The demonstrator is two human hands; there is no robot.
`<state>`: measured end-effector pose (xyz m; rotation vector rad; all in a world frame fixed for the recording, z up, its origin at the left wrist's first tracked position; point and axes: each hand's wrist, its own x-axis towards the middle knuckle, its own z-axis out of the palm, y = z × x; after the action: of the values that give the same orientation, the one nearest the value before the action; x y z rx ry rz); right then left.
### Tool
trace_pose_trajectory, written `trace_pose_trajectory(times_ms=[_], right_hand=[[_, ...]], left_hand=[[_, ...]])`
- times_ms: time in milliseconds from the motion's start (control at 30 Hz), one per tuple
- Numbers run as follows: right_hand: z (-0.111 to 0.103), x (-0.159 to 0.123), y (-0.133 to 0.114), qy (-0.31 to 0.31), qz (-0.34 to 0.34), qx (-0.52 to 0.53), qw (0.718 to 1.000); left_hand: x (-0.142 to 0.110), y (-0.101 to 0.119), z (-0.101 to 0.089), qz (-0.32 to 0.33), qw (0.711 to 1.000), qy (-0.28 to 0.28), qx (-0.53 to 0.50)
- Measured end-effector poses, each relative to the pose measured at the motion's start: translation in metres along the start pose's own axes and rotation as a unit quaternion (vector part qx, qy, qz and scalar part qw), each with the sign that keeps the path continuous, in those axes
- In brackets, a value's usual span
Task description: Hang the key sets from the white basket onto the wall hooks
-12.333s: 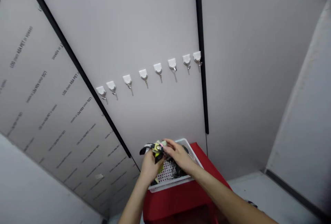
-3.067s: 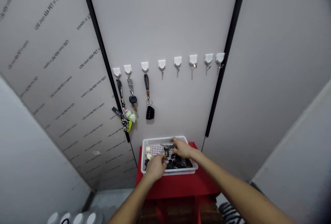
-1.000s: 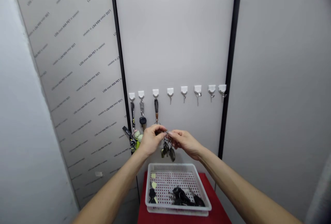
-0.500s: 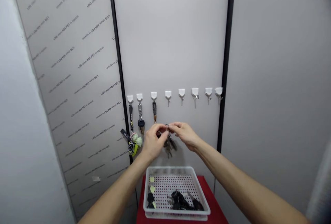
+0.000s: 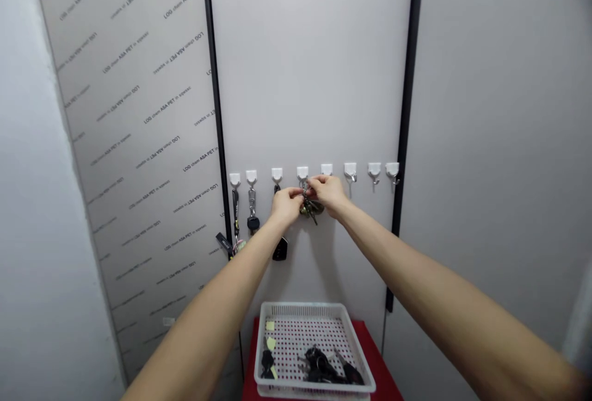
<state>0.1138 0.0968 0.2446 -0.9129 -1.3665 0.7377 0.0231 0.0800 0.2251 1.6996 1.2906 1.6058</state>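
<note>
A bunch of keys (image 5: 312, 208) on a ring hangs between my two hands, just under the fourth white wall hook (image 5: 302, 173) from the left. My right hand (image 5: 328, 194) pinches the ring at the top, close to that hook. From the left, my left hand (image 5: 287, 205) grips near the ring as well, its fingers closed. Whether the ring is around the hook cannot be made out behind the fingers. Beside my left hand hangs a black car key (image 5: 280, 249), its strap partly hidden by the hand.
Keys (image 5: 253, 223) and a strap with charms (image 5: 236, 210) hang from hooks further left. More white hooks (image 5: 374, 170) run to the right. Below, a white basket (image 5: 305, 310) with several black keys (image 5: 319, 364) and yellow notes stands on a red surface (image 5: 386, 382).
Both hands have moved up with the bunch of keys, from well below the hooks to just under the fourth one. The black car key on the third hook has come into sight.
</note>
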Motion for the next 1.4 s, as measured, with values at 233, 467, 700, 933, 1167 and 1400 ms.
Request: trace_pose_trajectory(times_ms=[233, 467, 700, 933, 1167, 1400], right_hand=[[0.000, 0.004, 0.022, 0.024, -0.028, -0.128, 0.991], [-0.032, -0.087, 0.100, -0.052, -0.055, -0.253, 0.965], [-0.041, -0.166, 0.195, -0.312, 0.080, -0.383, 0.866], [-0.039, -0.171, 0.206, -0.365, 0.094, -0.387, 0.841], [-0.031, -0.155, 0.194, -0.264, 0.177, -0.203, 0.926], [-0.028, -0.138, 0.163, -0.257, 0.279, 0.034, 0.924]], left_hand=[[-0.022, -0.018, -0.004, 0.050, 0.996, -0.016, 0.078], [-0.116, -0.104, -0.001, -0.051, 0.986, -0.136, 0.084], [-0.178, -0.191, 0.029, -0.191, 0.936, -0.226, 0.190], [-0.176, -0.189, 0.037, -0.146, 0.916, -0.269, 0.260], [-0.171, -0.193, 0.029, -0.197, 0.922, -0.280, 0.182], [-0.155, -0.177, 0.021, -0.224, 0.957, -0.185, -0.005]])
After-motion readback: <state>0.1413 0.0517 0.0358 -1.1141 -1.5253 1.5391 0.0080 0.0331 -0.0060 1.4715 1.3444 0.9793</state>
